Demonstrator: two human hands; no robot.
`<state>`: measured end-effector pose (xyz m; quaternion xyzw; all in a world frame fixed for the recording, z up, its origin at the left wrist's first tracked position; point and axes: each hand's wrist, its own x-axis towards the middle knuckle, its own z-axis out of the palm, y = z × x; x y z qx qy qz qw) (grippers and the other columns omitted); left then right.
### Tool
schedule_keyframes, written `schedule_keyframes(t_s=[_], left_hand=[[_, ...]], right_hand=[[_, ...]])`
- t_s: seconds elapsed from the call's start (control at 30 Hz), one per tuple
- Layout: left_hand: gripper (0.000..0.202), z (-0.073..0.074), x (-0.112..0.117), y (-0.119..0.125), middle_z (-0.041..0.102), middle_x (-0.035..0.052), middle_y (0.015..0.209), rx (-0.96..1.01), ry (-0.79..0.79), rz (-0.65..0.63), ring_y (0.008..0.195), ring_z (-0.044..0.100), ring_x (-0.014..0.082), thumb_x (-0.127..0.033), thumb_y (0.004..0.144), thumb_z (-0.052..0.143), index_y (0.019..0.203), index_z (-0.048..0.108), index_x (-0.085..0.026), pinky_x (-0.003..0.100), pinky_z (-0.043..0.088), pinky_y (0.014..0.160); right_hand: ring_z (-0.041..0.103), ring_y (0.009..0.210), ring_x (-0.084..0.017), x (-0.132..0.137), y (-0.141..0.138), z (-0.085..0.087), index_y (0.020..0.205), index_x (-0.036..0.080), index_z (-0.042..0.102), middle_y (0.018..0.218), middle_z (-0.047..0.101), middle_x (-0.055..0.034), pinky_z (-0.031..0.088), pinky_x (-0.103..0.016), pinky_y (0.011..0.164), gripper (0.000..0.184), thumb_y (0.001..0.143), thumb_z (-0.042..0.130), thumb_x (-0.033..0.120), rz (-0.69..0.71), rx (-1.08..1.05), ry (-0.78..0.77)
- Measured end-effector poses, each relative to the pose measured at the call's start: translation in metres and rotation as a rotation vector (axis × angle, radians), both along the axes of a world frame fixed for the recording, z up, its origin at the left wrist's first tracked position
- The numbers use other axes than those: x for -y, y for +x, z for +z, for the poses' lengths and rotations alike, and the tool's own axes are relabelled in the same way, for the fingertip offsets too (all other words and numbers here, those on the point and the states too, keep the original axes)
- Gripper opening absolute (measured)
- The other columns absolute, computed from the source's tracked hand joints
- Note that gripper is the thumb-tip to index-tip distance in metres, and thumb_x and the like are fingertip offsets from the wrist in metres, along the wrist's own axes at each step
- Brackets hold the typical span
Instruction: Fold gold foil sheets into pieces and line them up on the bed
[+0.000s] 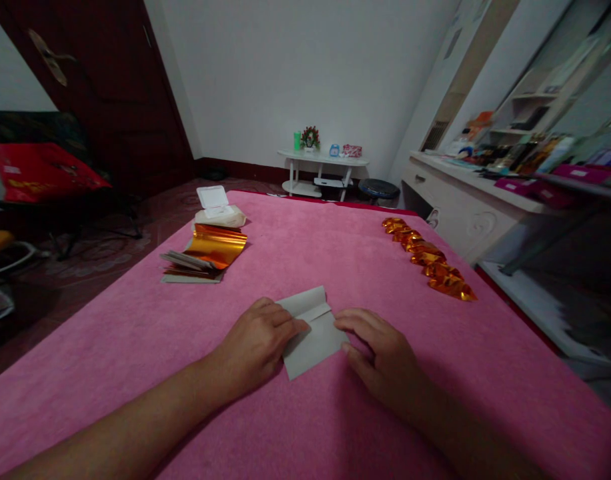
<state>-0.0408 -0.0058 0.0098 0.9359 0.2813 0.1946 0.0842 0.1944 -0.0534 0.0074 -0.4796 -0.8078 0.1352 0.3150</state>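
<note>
A folded sheet of pale grey paper lies on the pink cloth, with a crease and a narrow flap across its upper part. My left hand is closed on the paper's left side, fingers curled and one fingertip pressing on its surface. At the opposite edge is my right hand. Its thumb and index finger are apart and touch or nearly touch the right corner. To the far left sits a stack of paper sheets topped by a curled orange-gold foil sheet. Folded shiny gold foil pieces form a row on the right.
A white open-lidded case rests on a pale packet at the far left corner of the pink-covered table. Beyond are a small white table and a dark round stool. A cluttered white dresser borders the right side.
</note>
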Motion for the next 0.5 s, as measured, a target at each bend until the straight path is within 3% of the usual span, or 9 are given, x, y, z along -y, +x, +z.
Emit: schedule_keyframes(t_s=[0.1,0.17,0.3,0.5], left_hand=[[0.032,0.001,-0.001,0.001,0.064,0.0039,0.083,-0.024,0.000,-0.017,0.080,0.056,0.0187,-0.008,0.078,0.052,0.106,0.061,-0.021,0.034,0.038,0.074],[0.032,0.001,-0.001,-0.001,0.064,0.0041,0.084,-0.024,-0.008,-0.025,0.081,0.057,0.0188,-0.007,0.078,0.051,0.104,0.062,-0.021,0.034,0.039,0.074],[0.041,0.002,-0.003,-0.004,0.066,0.0046,0.092,0.039,-0.083,-0.043,0.086,0.059,0.0187,-0.002,0.074,0.048,0.107,0.061,-0.021,0.033,0.042,0.078],[0.026,0.011,-0.030,0.007,0.067,0.0037,0.088,0.187,-0.261,0.097,0.076,0.060,0.0138,-0.011,0.081,0.050,0.101,0.064,-0.019,0.024,0.045,0.067]], right_hand=[[0.051,0.110,-0.021,-0.004,-0.003,0.003,0.117,0.019,0.055,0.118,0.058,-0.0091,0.041,-0.039,0.095,0.035,0.083,0.046,0.015,0.019,0.067,0.031],[0.049,0.114,-0.024,-0.006,-0.006,0.007,0.121,0.019,0.054,0.122,0.057,-0.0095,0.038,-0.043,0.098,0.039,0.083,0.054,0.027,0.071,0.141,0.049],[0.050,0.113,-0.028,-0.002,-0.016,0.013,0.119,0.020,0.057,0.122,0.058,-0.0104,0.034,-0.048,0.100,0.063,0.068,0.068,0.054,0.091,0.250,0.020],[0.046,0.117,-0.031,0.008,-0.033,0.018,0.117,0.014,0.057,0.121,0.058,-0.0136,0.022,-0.050,0.109,0.056,0.069,0.070,0.039,0.040,0.408,0.042]])
